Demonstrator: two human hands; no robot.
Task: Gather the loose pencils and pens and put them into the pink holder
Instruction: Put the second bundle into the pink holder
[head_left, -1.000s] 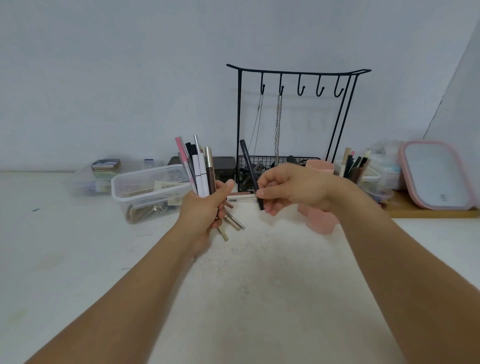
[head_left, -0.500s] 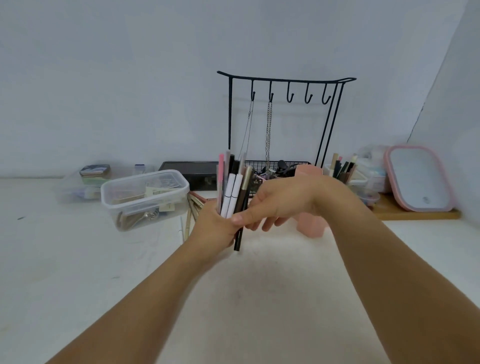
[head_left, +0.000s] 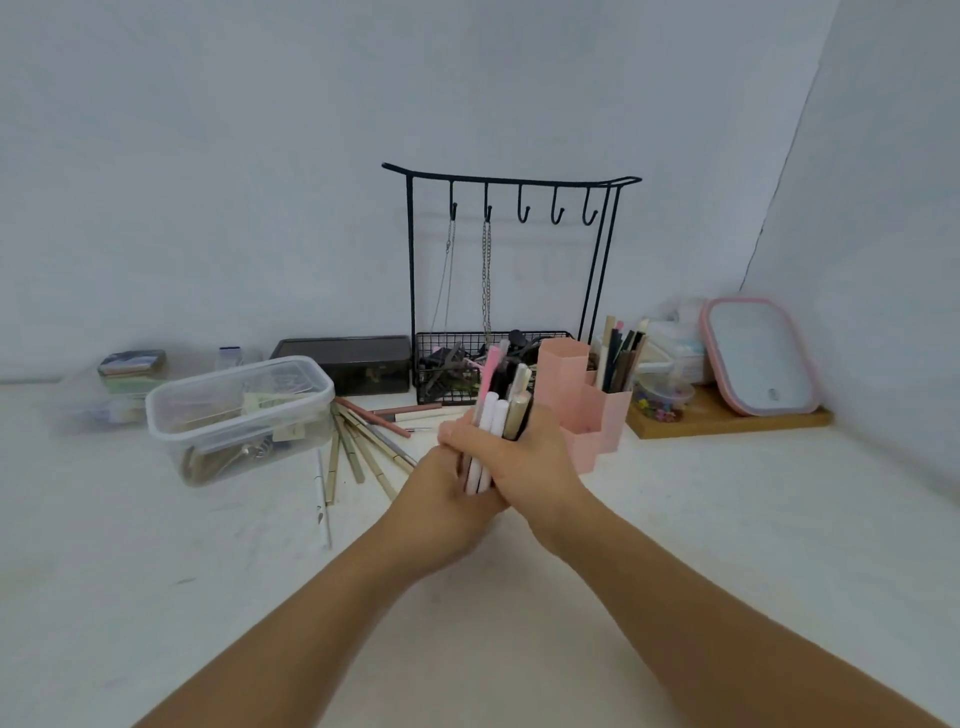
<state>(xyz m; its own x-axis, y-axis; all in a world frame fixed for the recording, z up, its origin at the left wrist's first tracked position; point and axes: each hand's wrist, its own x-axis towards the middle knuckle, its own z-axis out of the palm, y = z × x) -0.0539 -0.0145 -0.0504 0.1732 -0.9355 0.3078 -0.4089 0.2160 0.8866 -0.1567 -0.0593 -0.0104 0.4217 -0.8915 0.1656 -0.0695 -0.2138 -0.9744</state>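
Just left of the pink holder (head_left: 582, 410), my left hand (head_left: 441, 499) and right hand (head_left: 524, 457) grip the pen bundle (head_left: 498, 410) upright; gathering step, next lift it over a compartment.

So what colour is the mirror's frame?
Pink, with a pale face; the mirror shows in the head view.

Both forearms reached forward and met in front. The left hand (head_left: 441, 493) sat low, fingers curled round the pens (head_left: 496, 415), gripping them upright. The right hand (head_left: 524, 457) wrapped over from the other side, fingers curled round the same pens.
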